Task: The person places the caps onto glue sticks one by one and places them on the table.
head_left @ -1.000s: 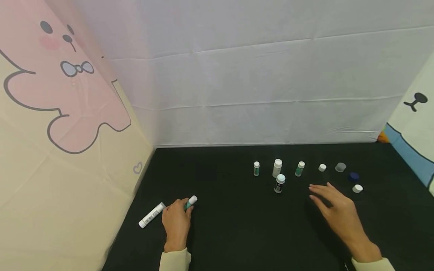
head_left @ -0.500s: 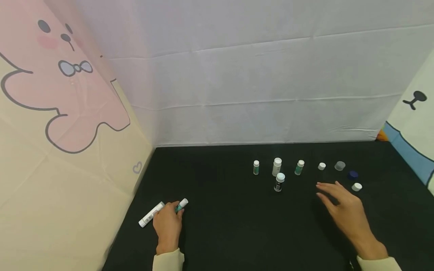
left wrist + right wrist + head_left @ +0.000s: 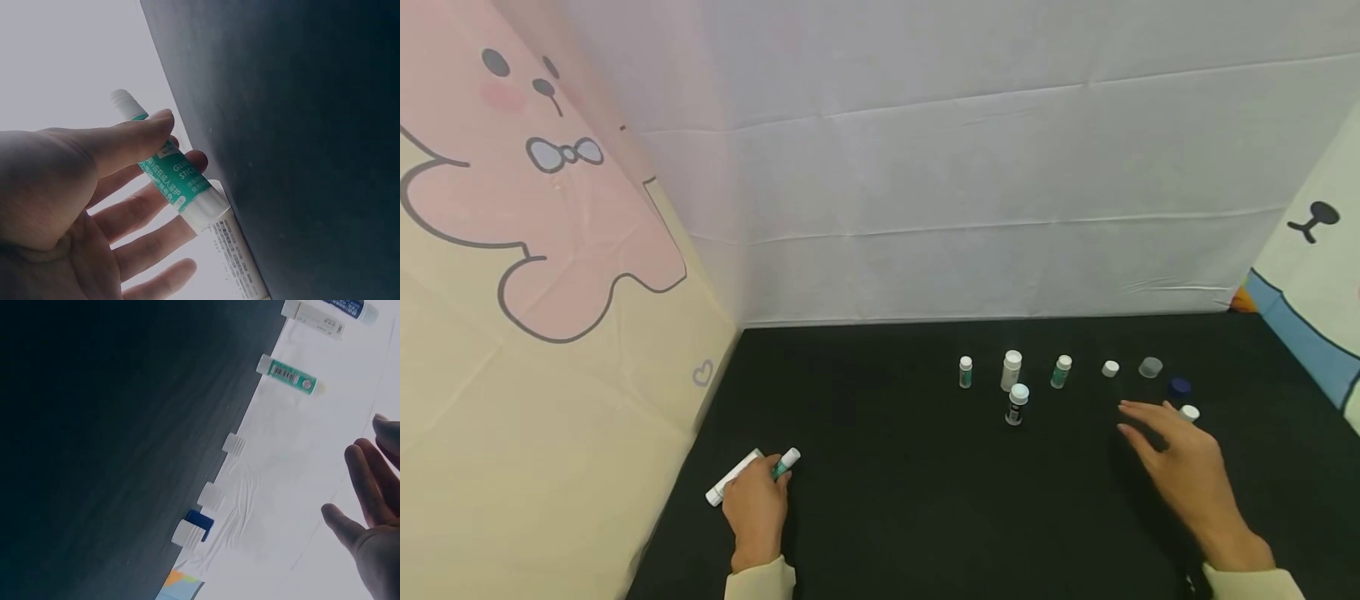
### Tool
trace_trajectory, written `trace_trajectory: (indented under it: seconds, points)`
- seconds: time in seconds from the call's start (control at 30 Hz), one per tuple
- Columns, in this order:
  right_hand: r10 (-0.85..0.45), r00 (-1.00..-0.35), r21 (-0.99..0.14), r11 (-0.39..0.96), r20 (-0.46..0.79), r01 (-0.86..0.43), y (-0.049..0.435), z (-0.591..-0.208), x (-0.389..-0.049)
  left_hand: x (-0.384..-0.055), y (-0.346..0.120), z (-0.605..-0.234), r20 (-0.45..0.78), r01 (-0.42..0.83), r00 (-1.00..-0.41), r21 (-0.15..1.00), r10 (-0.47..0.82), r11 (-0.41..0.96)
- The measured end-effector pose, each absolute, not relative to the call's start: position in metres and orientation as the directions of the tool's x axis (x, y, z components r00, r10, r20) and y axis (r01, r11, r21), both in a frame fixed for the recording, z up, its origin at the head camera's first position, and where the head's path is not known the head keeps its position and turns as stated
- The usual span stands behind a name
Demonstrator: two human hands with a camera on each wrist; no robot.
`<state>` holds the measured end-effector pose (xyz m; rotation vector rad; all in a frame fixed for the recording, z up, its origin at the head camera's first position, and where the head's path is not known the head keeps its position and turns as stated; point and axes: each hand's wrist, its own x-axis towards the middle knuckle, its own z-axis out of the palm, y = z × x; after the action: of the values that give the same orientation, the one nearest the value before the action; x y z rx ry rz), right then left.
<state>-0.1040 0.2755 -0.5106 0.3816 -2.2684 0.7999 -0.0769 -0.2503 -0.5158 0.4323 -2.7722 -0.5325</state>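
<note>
My left hand (image 3: pixel 756 504) pinches a green-and-white glue stick (image 3: pixel 178 178) between thumb and fingers, its white end (image 3: pixel 789 457) pointing up and right in the head view. A longer white glue stick (image 3: pixel 730 479) lies on the black table, partly covered by that hand. My right hand (image 3: pixel 1187 467) hovers over the right side, fingers slightly bent and holding nothing. Its fingertips overlap a white cap (image 3: pixel 1189 412) in the head view. Close by are a navy cap (image 3: pixel 1179 387), a translucent cap (image 3: pixel 1150 367) and a small white cap (image 3: pixel 1110 368).
Upright at the back stand two green glue sticks (image 3: pixel 1060 372), a white one (image 3: pixel 1011 371) and a dark-labelled one (image 3: pixel 1017 405) in front of it. A white cloth wall (image 3: pixel 880 275) closes the table's (image 3: pixel 880 358) far edge; a printed cloth (image 3: pixel 572 400) bounds the left.
My left hand has moved left and slightly nearer with the glue stick, now overlapping the white glue stick lying there. My right hand has drifted right, towards the caps.
</note>
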Motion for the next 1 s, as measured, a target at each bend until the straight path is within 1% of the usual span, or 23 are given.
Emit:
trace_trajectory:
  seconds: [0.17,0.37,0.77,1.0]
  points:
    - [-0.028,-0.728,-0.437,0.784,0.685,-0.441,0.282,-0.511,-0.103,-0.075,-0.254,-0.515,0.203,-0.254,-0.915,0.386,-0.35,0.887]
    - [-0.025,-0.723,-0.433,0.787,0.69,-0.439,0.29,-0.513,-0.102,-0.072,-0.258,-0.514,0.189,-0.27,-0.914,0.374,-0.358,0.887]
    - [0.07,-0.791,-0.451,0.85,0.608,-0.272,0.304,-0.517,-0.099,-0.07,-0.267,-0.511,0.156,-0.309,-0.911,0.356,-0.382,0.882]
    - [0.085,-0.787,-0.452,0.853,0.611,-0.259,0.312,-0.519,-0.1,-0.069,-0.271,-0.508,0.122,-0.346,-0.905,0.351,-0.408,0.87]
